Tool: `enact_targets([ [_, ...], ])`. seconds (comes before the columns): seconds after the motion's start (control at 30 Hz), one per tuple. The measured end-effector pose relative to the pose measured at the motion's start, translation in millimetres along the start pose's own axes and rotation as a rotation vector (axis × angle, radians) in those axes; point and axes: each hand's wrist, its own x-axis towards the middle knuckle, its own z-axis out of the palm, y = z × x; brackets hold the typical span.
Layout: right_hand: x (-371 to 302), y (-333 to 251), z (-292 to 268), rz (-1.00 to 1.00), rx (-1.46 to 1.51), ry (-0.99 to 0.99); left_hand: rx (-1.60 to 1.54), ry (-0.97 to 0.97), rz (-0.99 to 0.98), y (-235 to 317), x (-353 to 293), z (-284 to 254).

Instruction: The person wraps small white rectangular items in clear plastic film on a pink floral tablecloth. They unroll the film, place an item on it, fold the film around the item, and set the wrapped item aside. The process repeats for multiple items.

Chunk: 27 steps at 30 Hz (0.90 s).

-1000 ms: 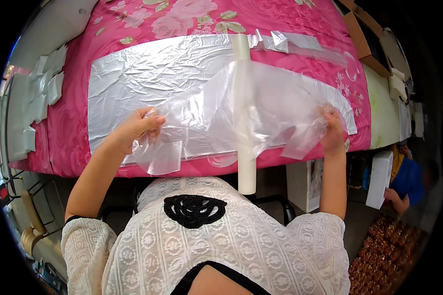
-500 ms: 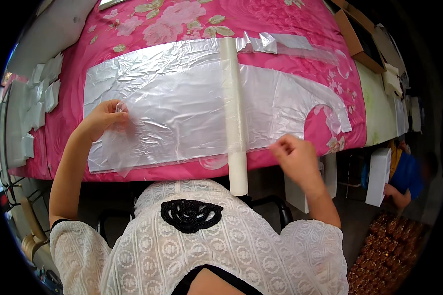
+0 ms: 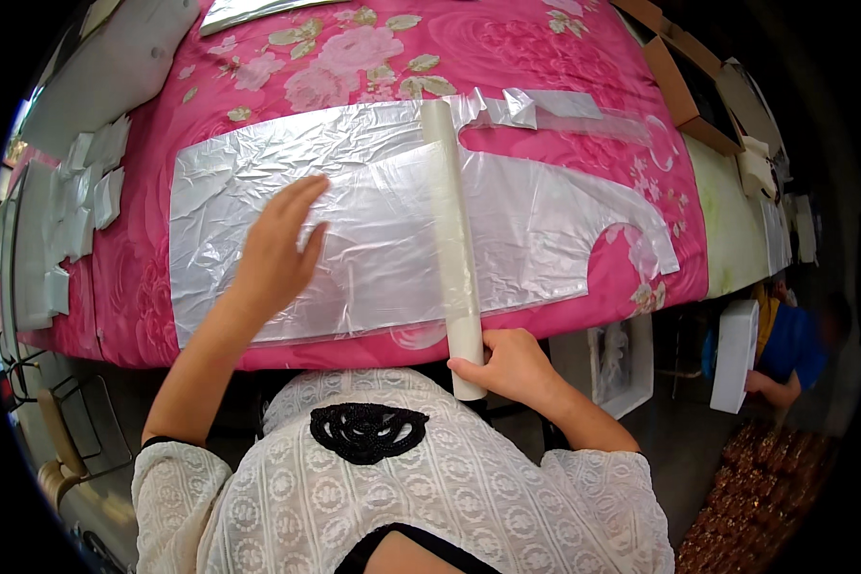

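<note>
Translucent plastic film (image 3: 373, 220) lies flat and wrinkled in layers over a pink flowered tablecloth, with a rounded cut-out and a strap-like strip toward its right end. Across it, running from far to near, rests a long pale roll or tube (image 3: 456, 258) whose near end juts past the table edge. My right hand (image 3: 512, 365) grips that near end, thumb on top. Over the left half of the film, my left hand (image 3: 282, 239) has its fingers stretched out and holds nothing. Whether it touches the film I cannot tell.
Stacks of folded white packets (image 3: 91, 187) lie at the left. An open cardboard box (image 3: 694, 96) stands at the far right. Below the right table edge are a white bin (image 3: 627, 359) and another person's hand (image 3: 773, 387) by a white box (image 3: 735, 354).
My left hand has let go of the film's left part and moved right and farther over it. My right hand has come left and down and taken hold of the roll's near end.
</note>
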Motion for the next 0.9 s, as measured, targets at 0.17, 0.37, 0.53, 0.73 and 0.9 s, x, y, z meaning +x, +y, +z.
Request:
enact_targets([
  [0.17, -0.2, -3.9, -1.8, 0.005, 0.042, -0.03, -0.049, -0.17, 0.078, 44.0, -4.5, 93.3],
  [0.37, 32.6, 5.6, -28.5, -0.057, 0.06, 0.005, 0.136, -0.243, 0.074, 45.0, -4.3, 112.3],
  [0.53, 143.7, -34.1, -72.1, -0.065, 0.166, 0.14, 0.217, -0.281, 0.075, 44.0, -3.1, 109.2],
  [0.73, 233.9, -37.7, -93.2, -0.194, 1.24, 0.201, 0.225, -0.276, 0.079, 44.1, -3.8, 113.8],
  [0.9, 237.4, 23.1, -179.0, -0.487, 1.966, 0.434, 0.229, -0.286, 0.088, 43.7, -3.6, 111.7],
])
